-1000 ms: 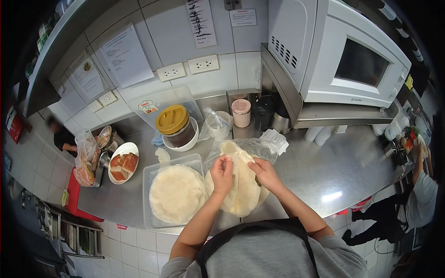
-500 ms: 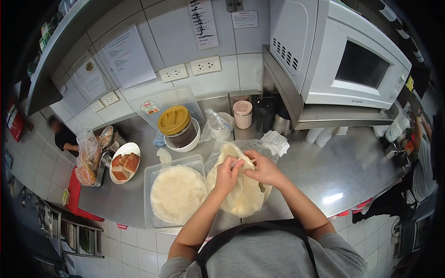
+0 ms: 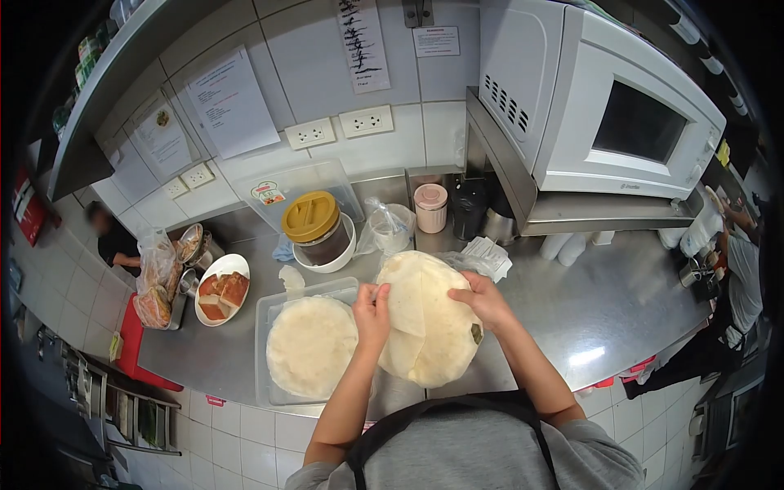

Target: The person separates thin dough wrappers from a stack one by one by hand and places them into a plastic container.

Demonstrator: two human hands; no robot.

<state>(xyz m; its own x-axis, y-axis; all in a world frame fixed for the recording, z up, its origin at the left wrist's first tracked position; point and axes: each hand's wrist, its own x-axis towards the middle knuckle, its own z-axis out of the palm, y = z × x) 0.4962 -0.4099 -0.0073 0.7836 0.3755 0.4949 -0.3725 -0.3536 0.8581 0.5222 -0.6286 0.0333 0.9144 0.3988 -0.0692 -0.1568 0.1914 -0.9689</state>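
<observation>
A thin, round, pale dough wrapper (image 3: pixel 420 306) is spread between my hands, with others apparently beneath it. My left hand (image 3: pixel 372 317) pinches its left edge between thumb and fingers. At its upper right edge, my right hand (image 3: pixel 482 299) grips it the same way. A small dark green piece (image 3: pixel 476 332) shows at the right rim; I cannot tell what it is. Clear plastic (image 3: pixel 478 261) lies crumpled behind the wrapper. Left of my left hand, a stack of similar wrappers (image 3: pixel 310 343) sits in a clear plastic container (image 3: pixel 263 359).
Behind the container, a jar with a yellow lid (image 3: pixel 312 217) stands in a white bowl (image 3: pixel 339 260). Further left is a white dish of bread pieces (image 3: pixel 222 296). A pink canister (image 3: pixel 430 208) stands at the back, and a microwave (image 3: pixel 621 114) on a shelf overhangs the right. People are at both sides.
The wrapper was bunched up between my fingers; now it is opened out flat. My hands have moved apart, the left one leftward and the right one slightly rightward.
</observation>
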